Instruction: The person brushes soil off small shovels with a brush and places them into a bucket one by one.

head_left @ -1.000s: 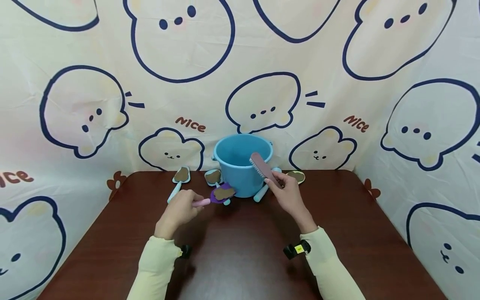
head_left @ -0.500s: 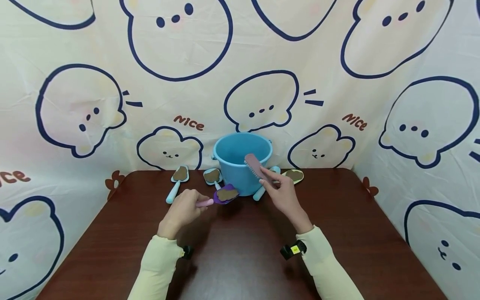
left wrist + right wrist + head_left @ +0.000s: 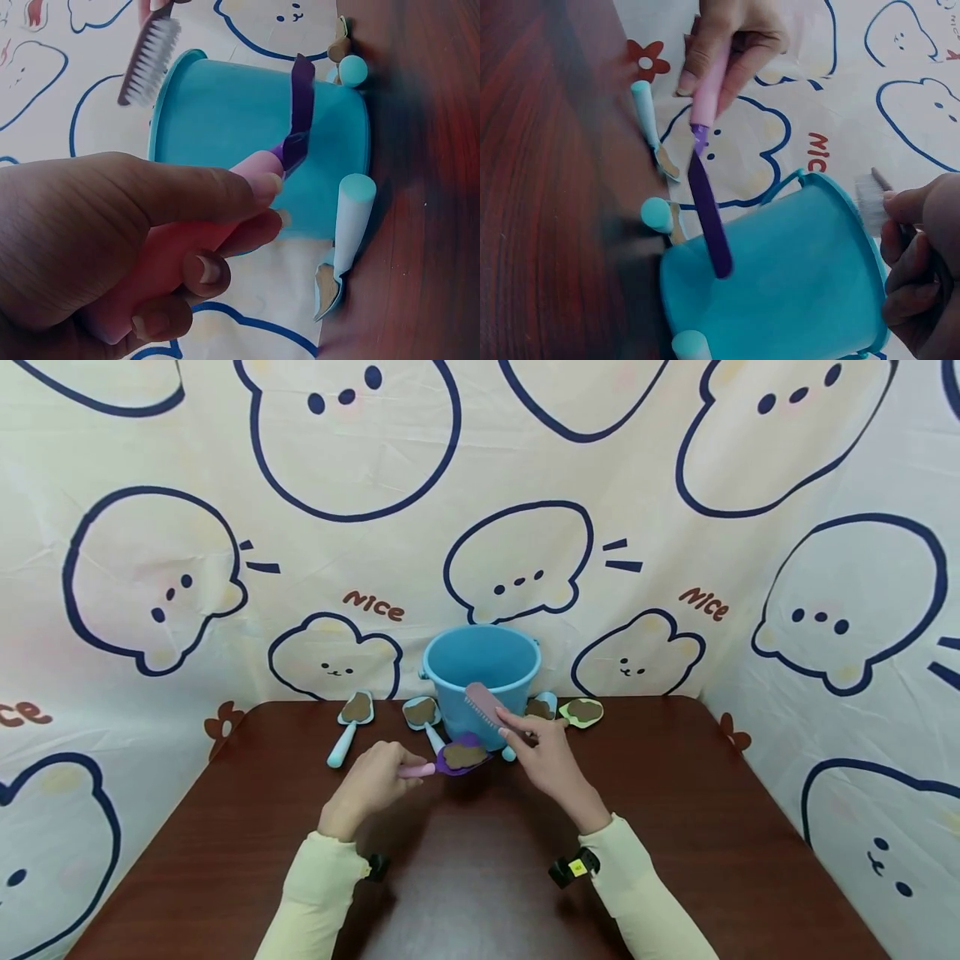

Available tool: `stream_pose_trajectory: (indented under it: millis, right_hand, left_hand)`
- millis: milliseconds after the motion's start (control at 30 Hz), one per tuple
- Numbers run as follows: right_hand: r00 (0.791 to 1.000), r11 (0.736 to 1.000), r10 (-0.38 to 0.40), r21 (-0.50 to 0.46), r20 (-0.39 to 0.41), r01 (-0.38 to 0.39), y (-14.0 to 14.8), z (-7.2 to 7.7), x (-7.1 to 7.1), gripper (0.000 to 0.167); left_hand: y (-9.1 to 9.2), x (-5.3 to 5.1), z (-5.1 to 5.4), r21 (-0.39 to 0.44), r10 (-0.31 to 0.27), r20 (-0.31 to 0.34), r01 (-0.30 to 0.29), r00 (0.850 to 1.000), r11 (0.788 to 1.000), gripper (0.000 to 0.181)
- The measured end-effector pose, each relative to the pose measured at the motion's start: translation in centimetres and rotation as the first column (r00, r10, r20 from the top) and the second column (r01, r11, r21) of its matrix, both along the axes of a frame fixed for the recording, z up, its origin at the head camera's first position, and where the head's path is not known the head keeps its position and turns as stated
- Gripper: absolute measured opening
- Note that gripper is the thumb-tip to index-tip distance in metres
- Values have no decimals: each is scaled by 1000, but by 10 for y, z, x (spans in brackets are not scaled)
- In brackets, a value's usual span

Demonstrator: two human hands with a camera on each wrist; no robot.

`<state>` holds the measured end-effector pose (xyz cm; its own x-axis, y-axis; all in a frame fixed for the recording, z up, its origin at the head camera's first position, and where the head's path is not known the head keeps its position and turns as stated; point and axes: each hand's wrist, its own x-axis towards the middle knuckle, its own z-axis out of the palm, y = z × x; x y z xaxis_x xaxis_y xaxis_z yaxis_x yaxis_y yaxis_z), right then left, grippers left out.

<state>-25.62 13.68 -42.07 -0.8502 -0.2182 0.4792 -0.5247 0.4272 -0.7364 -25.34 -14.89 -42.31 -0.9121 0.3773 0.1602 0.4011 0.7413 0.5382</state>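
Before the bucket (image 3: 787,277), left hand (image 3: 369,785) grips shovel (image 3: 709,214); right hand (image 3: 555,767) holds brush (image 3: 483,703).

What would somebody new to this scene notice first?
Likely the round, bright-blue plastic bucket, standing at the far side of the dark brown, wood-grained table, before the cream cloth backdrop printed with navy cartoon faces. Next come the purple scoop with a pink handle, held before the bucket by the left grip, and the mauve, white-bristled brush, held near its rim by the right grip.
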Motion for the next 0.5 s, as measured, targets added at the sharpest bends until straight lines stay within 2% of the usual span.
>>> stream_pose_trajectory:
  millis: [200,367,500]
  right_hand:
    - [995,998,2,69,102,-9,-6,-2,3,42]
    - [995,994,23,106,96,-33,-10,-1,7,42]
    - [990,981,82,163,117,-100,-14,0,10,41]
  left_hand:
    - [3,2,0,32,2,17,-2,1000,999,24]
    - [3,2,-2,47,-19,24,18,1000,999,24]
    - [3,1,-1,49,-38,22,37,999,998,23]
